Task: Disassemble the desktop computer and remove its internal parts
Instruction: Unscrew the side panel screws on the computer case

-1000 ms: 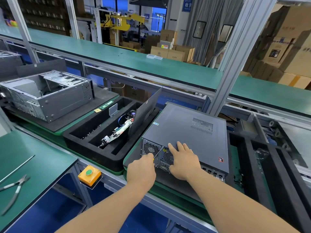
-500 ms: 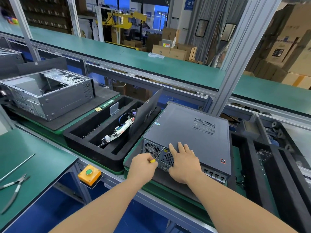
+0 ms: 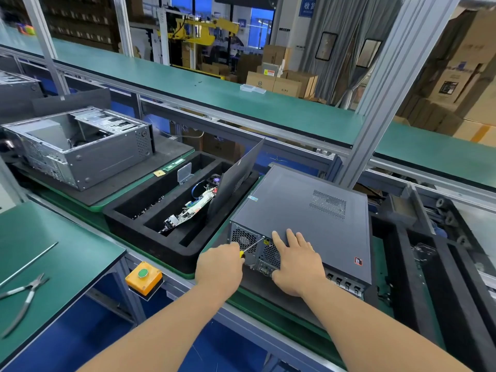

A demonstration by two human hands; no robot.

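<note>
A dark grey desktop computer case (image 3: 300, 208) lies on its side on a black mat, its vented rear panel facing me. My left hand (image 3: 218, 267) grips a screwdriver (image 3: 252, 245) with a yellow handle; its thin shaft angles up to the top rear edge of the case. My right hand (image 3: 294, 260) lies flat over the near top edge of the case, fingers straight and spread.
A black foam tray (image 3: 150, 232) to the left holds a circuit board (image 3: 190, 209) and a leaning side panel (image 3: 236, 175). Farther left sits an opened metal chassis (image 3: 77, 146). Pliers (image 3: 25, 296) lie on the green bench, a yellow button box (image 3: 143, 277) below. More foam trays (image 3: 418, 264) stand right.
The screwdriver's shaft now shows reaching up to the case's top rear edge; my left hand has shifted slightly. My right hand stays flat on the case.
</note>
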